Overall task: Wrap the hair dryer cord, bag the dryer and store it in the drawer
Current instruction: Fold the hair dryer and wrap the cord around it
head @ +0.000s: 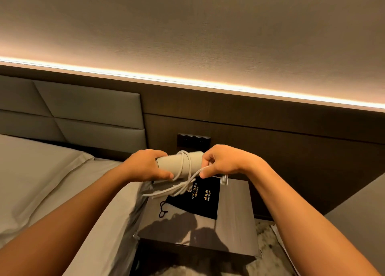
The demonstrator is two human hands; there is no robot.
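I hold a beige hair dryer level above the nightstand. My left hand grips its left end. Its light grey cord loops a few times around the barrel and hangs in loose strands below. My right hand pinches the cord at the dryer's right end, and the white plug dangles just under that hand. A black drawstring bag with gold lettering lies flat on the nightstand beneath the dryer.
The grey wooden nightstand stands between a bed with grey sheets on the left and another surface at the right. A dark switch panel sits on the wood wall behind. Patterned floor shows at the lower right.
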